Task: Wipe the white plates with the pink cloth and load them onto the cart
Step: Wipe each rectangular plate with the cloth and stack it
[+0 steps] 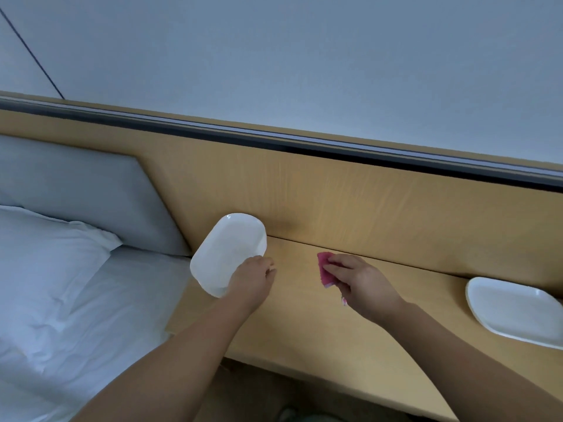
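left hand [253, 277] grips tilted white plate [227, 254] by near rim, left over table [304, 324] | right hand [356, 277] pinches pink cloth [324, 269] | second plate [515, 312] far right | plates likely rigid, slick, breakable: hold rim; cloth soft

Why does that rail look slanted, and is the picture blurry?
Head view: the tilted wide-angle camera slants the rail; light is dim and even, no glare on the held plate, just a faint shadow on the panel behind it; edges look slightly soft.
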{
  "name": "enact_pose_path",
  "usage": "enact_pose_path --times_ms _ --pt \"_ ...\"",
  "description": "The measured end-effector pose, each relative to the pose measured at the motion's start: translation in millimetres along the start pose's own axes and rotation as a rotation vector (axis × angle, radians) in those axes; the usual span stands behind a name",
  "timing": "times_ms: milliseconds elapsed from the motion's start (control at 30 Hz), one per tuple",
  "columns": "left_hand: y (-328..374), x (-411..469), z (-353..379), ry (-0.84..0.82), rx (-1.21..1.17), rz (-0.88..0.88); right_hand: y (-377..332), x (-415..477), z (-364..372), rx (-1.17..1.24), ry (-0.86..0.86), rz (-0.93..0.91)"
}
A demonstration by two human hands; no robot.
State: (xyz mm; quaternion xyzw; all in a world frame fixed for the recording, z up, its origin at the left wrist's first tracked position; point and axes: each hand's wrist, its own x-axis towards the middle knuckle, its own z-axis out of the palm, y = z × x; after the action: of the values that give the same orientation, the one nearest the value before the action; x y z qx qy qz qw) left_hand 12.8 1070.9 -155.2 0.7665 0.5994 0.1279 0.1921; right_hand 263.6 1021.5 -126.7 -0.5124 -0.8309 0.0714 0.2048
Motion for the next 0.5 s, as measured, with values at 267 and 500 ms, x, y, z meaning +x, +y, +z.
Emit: enact_pose_path --times_ms 267,500 --pt "110.9 37.9 62.3 -0.080 0.014 0.299 59.5 -100.0 -44.2 -0.029 0.088 0.313" --pt "225.1 46.6 125.9 -0.212 0.014 0.439 111.4 -196.8 -91.1 -0.058 0.147 0.559"
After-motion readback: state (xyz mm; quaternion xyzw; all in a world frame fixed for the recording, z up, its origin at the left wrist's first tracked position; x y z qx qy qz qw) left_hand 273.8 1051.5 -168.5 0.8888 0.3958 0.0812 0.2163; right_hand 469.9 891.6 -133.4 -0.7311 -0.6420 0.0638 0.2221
